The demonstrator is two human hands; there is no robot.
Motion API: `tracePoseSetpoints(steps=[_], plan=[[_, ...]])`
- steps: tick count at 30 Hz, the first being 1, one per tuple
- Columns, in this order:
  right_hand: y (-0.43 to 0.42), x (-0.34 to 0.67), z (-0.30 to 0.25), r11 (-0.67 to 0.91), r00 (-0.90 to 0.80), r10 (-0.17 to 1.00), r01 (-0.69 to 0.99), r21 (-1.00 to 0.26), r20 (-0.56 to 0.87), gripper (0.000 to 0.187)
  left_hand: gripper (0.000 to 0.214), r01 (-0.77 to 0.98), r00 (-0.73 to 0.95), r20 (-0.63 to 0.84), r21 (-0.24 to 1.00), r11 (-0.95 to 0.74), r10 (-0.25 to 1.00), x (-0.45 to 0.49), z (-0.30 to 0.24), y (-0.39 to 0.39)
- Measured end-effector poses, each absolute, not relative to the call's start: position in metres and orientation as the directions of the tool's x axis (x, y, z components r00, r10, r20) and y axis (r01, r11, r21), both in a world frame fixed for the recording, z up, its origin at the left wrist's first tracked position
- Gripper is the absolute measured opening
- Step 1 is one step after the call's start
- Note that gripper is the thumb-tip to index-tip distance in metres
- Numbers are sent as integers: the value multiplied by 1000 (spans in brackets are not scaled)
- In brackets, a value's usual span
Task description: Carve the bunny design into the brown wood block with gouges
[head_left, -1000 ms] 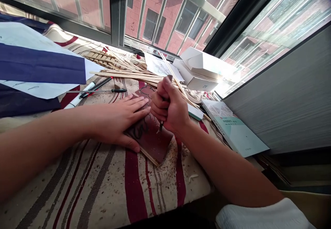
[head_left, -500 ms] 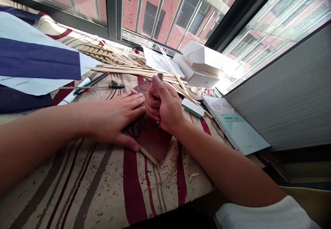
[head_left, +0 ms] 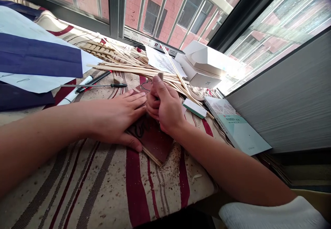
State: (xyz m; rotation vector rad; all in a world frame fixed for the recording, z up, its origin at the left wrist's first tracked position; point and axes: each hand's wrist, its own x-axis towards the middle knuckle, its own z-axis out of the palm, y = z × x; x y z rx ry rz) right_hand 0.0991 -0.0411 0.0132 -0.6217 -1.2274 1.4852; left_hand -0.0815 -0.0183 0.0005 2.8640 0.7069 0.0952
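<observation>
A dark red-brown wooden board [head_left: 152, 139] with black drawn lines lies on the striped cloth [head_left: 103, 187]. My left hand [head_left: 116, 117] rests flat on the board's left part, fingers stretched out. My right hand [head_left: 164, 106] is closed in a fist round a carving tool [head_left: 160, 76], whose wooden handle end pokes up above the thumb. The tool's blade is hidden under the fist, down against the board. Wood shavings lie scattered round the board.
Thin bamboo strips [head_left: 129, 67] lie piled behind the hands. A marker [head_left: 74, 92] and a thin awl [head_left: 103, 85] sit at the left, near blue and white paper [head_left: 38, 60]. White boxes [head_left: 204, 67], a small block [head_left: 194, 107] and a booklet [head_left: 238, 127] lie right.
My right fist with the tool has slid away from me along the board, so the blade tip seen a second ago is now hidden. The left hand has stayed flat.
</observation>
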Motion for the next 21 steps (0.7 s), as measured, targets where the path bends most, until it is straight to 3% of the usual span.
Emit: tracePoseSetpoints(steps=[3, 4, 6, 9, 12, 18, 21], plan=[[-41, 101, 19, -46, -704, 683, -309, -950, 195, 62, 85, 360, 920, 71, 233, -903, 385, -80, 3, -20], [-41, 101, 20, -41, -761, 619, -275, -960, 192, 62, 76, 337, 928, 83, 237, -911, 364, -79, 3, -21], [-42, 101, 19, 23, -687, 694, -276, -961, 214, 60, 79, 355, 920, 83, 239, -904, 383, -79, 3, -21], [-47, 99, 14, 125, -262, 942, -312, -942, 211, 52, 113, 463, 876, 28, 230, -856, 481, -80, 0, -20], [-50, 98, 11, 166, -55, 979, -322, -932, 194, 47, 125, 486, 869, -10, 198, -851, 494, -81, -3, -18], [-40, 109, 13, -54, -471, 870, -378, -924, 142, 56, 118, 436, 892, 30, 202, -877, 450, -83, 0, -16], [-40, 106, 14, -112, -454, 885, -421, -900, 102, 59, 119, 456, 886, -10, 199, -867, 464, -83, 3, -18]])
